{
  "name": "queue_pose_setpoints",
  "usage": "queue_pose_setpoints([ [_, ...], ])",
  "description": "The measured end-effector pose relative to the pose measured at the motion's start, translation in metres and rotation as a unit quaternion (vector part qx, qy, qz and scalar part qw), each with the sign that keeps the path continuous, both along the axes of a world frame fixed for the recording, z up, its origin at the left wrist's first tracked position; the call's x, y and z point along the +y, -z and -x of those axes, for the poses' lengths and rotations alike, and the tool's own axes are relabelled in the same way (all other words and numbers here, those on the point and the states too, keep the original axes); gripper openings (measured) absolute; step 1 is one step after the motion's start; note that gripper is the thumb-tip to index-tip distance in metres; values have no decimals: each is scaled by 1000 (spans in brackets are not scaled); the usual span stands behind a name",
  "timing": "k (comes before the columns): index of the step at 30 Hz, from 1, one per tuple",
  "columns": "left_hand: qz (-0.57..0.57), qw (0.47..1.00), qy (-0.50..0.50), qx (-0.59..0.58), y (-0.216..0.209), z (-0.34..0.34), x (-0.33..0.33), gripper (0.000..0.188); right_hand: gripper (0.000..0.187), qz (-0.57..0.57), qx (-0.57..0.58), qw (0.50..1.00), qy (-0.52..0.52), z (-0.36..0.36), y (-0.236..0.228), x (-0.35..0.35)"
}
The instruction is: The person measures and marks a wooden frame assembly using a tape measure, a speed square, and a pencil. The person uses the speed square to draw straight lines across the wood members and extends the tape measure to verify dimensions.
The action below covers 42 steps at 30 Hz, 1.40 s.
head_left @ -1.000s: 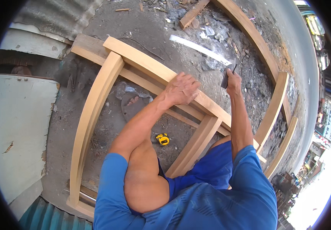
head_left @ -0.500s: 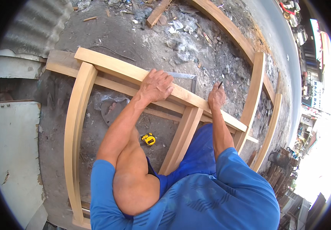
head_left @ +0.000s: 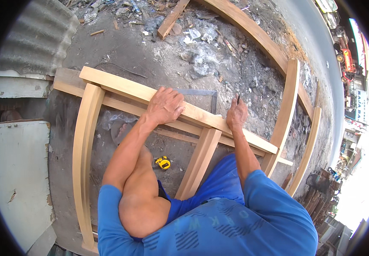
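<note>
A pale wooden rail [head_left: 120, 85] of a bare wooden frame lies across in front of me. My left hand [head_left: 166, 106] is closed over its middle, fingers wrapped on the far edge. My right hand [head_left: 237, 114] is closed around a thin dark marking stick, a pencil or pen [head_left: 238, 100], its tip pointing away from me. That hand rests against the rail's far side, right of the middle upright [head_left: 199, 162]. Beyond the rail, between my hands, lies a metal carpenter's square [head_left: 214, 101]. A yellow tape measure [head_left: 163, 162] sits on the ground inside the frame.
The frame's curved left leg [head_left: 81, 166] and right timber [head_left: 285, 111] flank me. A long beam [head_left: 253, 30] and a short wood offcut [head_left: 171, 19] lie on littered ground. Corrugated sheet [head_left: 35, 38] and a worn pale panel [head_left: 18, 170] stand left; a road [head_left: 317, 55] runs at right.
The view has shifted slightly, so the frame appears lower. My left hand sits slightly further left on the rail, and my right hand keeps its hold. A red vehicle shows on the road.
</note>
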State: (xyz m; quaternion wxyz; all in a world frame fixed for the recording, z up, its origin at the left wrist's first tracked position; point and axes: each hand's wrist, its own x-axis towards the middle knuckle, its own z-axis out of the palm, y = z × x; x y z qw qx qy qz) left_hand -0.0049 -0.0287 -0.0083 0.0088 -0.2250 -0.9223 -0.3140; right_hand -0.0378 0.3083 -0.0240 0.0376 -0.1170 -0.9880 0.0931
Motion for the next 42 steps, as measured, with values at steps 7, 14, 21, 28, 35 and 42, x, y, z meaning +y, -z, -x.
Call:
queue_pose_setpoints([
  [7,-52,971,-217,89,-13,-46,-48,35,44,69,-1,996,-53,-14,-9,6],
  [14,114,723,-394,-555,61,-301,-97,19,40,162,-27,985,-43,-16,-6,18],
  [21,-23,961,-67,-266,17,-287,71,35,47,258,14,966,-22,-7,3,23],
  [28,90,954,-59,-279,99,-289,100,55,43,380,-7,918,-112,-12,-96,-59],
  [35,26,920,-107,-377,101,-325,111,49,36,405,-168,870,-223,-57,-114,-151],
  [42,-100,717,-318,-612,82,-415,52,44,36,357,-317,809,-342,-84,-105,-211],
])
